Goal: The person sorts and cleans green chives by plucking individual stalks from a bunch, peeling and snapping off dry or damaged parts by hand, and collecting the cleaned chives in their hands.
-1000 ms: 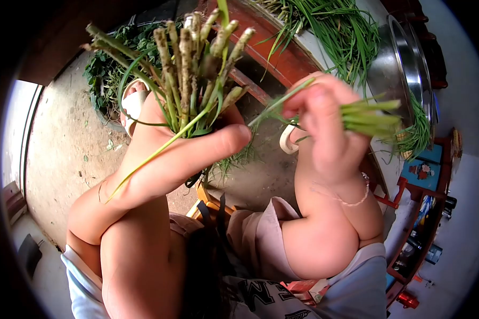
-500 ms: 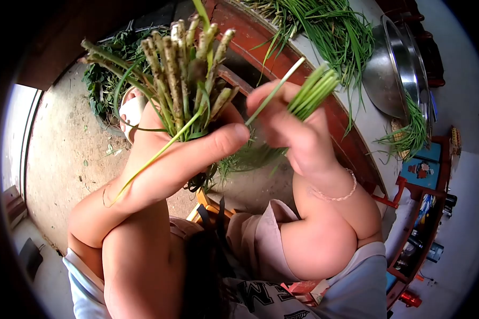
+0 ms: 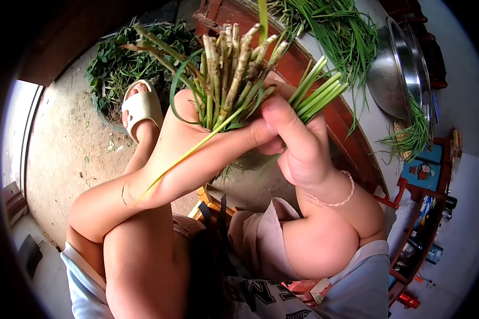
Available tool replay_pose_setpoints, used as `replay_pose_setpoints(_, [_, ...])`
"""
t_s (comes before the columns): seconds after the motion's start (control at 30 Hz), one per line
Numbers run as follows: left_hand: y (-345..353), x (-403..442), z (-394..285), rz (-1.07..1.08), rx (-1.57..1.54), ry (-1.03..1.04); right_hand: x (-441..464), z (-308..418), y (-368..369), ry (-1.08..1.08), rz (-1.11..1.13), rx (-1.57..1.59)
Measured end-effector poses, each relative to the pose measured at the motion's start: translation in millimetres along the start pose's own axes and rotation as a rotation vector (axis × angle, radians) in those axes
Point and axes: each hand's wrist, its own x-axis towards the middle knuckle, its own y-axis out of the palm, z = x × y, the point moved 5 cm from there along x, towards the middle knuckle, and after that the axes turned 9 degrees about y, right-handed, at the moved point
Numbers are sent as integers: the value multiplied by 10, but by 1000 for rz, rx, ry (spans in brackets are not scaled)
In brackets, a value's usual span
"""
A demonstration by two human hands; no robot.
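Observation:
My left hand (image 3: 218, 138) is closed around a thick bunch of stalks (image 3: 231, 74) with pale, dirt-marked ends pointing up. One long yellow-green blade lies across my left wrist. Against it, my right hand (image 3: 298, 133) is closed on a smaller bunch of clean green stems (image 3: 322, 90), which stick out up and to the right. The thumbs and fingertips of both hands meet at the right side of the thick bunch. What the fingertips pinch there is hidden.
Leafy greens (image 3: 138, 58) fill a container on the floor at the upper left, by a sandalled foot (image 3: 142, 106). Long green blades (image 3: 335, 37) lie at the top right beside a metal basin (image 3: 391, 74). A red-framed shelf (image 3: 420, 212) stands at the right.
My left hand has moved right with the thick bunch. My right hand has come left to meet it, still holding the green stems. The loose stem at its fingertips no longer shows separately.

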Motion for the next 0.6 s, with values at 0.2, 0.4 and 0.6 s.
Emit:
replay_pose_setpoints(0.2, [-97,28,50,16,35,-105,55,184,-182,18,-13,136])
replay_pose_setpoints(0.4, [-482,-13,114,-314,199,-159,-20,514,-531,-234,56,312])
replay_pose_setpoints(0.6, [-665,30,221,-345,-246,-158,-72,564,-590,-223,90,508])
